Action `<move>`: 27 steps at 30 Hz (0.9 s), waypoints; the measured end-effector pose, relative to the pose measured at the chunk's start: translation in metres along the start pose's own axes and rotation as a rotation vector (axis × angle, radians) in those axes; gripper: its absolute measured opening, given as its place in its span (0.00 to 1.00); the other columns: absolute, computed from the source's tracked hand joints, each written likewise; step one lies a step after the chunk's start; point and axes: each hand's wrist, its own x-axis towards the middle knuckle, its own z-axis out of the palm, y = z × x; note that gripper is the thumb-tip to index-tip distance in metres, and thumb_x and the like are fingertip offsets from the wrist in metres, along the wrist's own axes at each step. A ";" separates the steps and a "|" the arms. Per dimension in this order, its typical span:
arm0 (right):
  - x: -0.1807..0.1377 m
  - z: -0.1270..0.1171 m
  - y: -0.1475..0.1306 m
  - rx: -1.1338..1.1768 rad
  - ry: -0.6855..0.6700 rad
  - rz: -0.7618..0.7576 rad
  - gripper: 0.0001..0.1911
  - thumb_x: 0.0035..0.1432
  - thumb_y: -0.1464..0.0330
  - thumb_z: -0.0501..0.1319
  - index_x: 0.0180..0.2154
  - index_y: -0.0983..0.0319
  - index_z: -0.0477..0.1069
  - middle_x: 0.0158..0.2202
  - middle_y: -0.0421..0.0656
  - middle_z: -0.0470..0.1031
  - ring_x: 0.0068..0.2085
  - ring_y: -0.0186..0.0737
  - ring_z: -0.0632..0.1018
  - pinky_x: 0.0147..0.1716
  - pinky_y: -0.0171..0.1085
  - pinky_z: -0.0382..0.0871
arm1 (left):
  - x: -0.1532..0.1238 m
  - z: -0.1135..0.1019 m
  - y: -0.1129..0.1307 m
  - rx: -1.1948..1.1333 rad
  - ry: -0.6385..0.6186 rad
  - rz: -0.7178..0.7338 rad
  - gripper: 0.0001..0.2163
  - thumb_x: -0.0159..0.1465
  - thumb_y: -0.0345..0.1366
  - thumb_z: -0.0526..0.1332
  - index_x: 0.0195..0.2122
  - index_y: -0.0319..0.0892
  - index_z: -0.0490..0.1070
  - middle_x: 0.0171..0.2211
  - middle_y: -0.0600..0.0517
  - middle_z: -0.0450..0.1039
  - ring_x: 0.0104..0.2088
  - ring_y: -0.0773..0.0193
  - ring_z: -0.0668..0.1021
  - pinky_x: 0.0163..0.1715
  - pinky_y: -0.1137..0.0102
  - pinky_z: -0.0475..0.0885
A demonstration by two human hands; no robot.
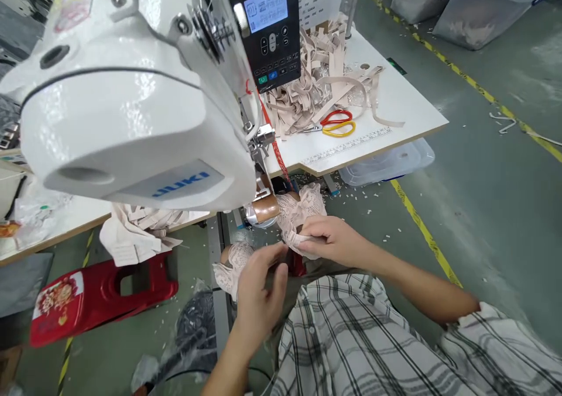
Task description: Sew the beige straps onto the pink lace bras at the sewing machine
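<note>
A pale pink lace bra [305, 206] hangs at the narrow end of the white sewing machine [132, 133]. My right hand [331, 241] pinches the bra's edge between thumb and fingers, just in front of the machine's end. To the left, my left hand [261, 291] is beside another lace part of the bra [237, 261], thumb and forefinger apart. Its other fingers are partly hidden, so whether they touch the lace is unclear. A red printed ribbon [277, 153] runs down the machine to the bra.
On the white table [408, 106] lie a heap of beige straps [307, 86], scissors with red and yellow handles [338, 124] and a printed ruler [346, 146]. A control panel [267, 39] stands above. A red stool [105, 296] and clear bins [483, 13] are on the floor.
</note>
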 end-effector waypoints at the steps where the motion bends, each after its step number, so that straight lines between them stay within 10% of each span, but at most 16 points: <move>1: 0.000 -0.002 -0.002 -0.025 -0.047 -0.029 0.15 0.64 0.66 0.59 0.25 0.63 0.70 0.27 0.39 0.68 0.31 0.33 0.70 0.33 0.33 0.62 | 0.004 -0.003 -0.001 0.013 -0.012 0.064 0.17 0.69 0.29 0.55 0.58 0.45 0.64 0.53 0.45 0.76 0.55 0.59 0.77 0.54 0.63 0.74; 4: -0.001 -0.005 -0.008 -0.170 -0.167 -0.110 0.15 0.66 0.67 0.57 0.27 0.63 0.72 0.28 0.39 0.70 0.30 0.32 0.70 0.30 0.32 0.60 | 0.017 -0.008 -0.004 0.036 -0.177 0.233 0.27 0.66 0.26 0.54 0.66 0.39 0.53 0.63 0.39 0.65 0.66 0.54 0.64 0.62 0.56 0.65; 7: -0.002 -0.004 -0.008 -0.447 -0.223 -0.262 0.18 0.67 0.68 0.54 0.25 0.63 0.72 0.27 0.40 0.69 0.29 0.33 0.69 0.29 0.34 0.56 | 0.025 -0.007 -0.012 0.117 -0.267 0.316 0.20 0.64 0.26 0.57 0.58 0.39 0.62 0.51 0.41 0.75 0.57 0.54 0.74 0.61 0.52 0.66; 11: -0.004 0.000 -0.002 -0.770 -0.095 -0.442 0.18 0.68 0.73 0.50 0.27 0.62 0.72 0.25 0.41 0.70 0.28 0.35 0.67 0.30 0.36 0.56 | 0.021 -0.001 -0.026 0.263 -0.056 0.527 0.05 0.65 0.25 0.58 0.37 0.43 0.68 0.26 0.54 0.73 0.29 0.64 0.75 0.40 0.63 0.77; 20: -0.003 0.009 -0.002 -0.743 0.134 -0.616 0.15 0.63 0.77 0.55 0.26 0.60 0.71 0.21 0.37 0.68 0.26 0.34 0.64 0.32 0.35 0.59 | 0.011 0.002 -0.029 0.381 0.275 0.710 0.08 0.62 0.22 0.62 0.35 0.42 0.69 0.20 0.58 0.68 0.24 0.67 0.72 0.32 0.69 0.77; 23: -0.002 0.007 0.000 -0.588 0.045 -0.447 0.12 0.63 0.74 0.55 0.29 0.60 0.73 0.21 0.38 0.69 0.26 0.34 0.65 0.29 0.36 0.56 | 0.009 0.003 -0.035 0.324 0.223 0.622 0.09 0.63 0.22 0.60 0.41 0.43 0.70 0.22 0.57 0.68 0.26 0.66 0.73 0.35 0.68 0.77; 27: -0.001 0.025 0.008 0.167 -0.025 0.281 0.11 0.63 0.60 0.59 0.32 0.60 0.72 0.26 0.39 0.72 0.28 0.35 0.69 0.28 0.34 0.60 | -0.016 0.036 -0.050 0.219 0.238 0.219 0.33 0.62 0.39 0.67 0.65 0.41 0.55 0.55 0.36 0.69 0.58 0.46 0.71 0.53 0.50 0.72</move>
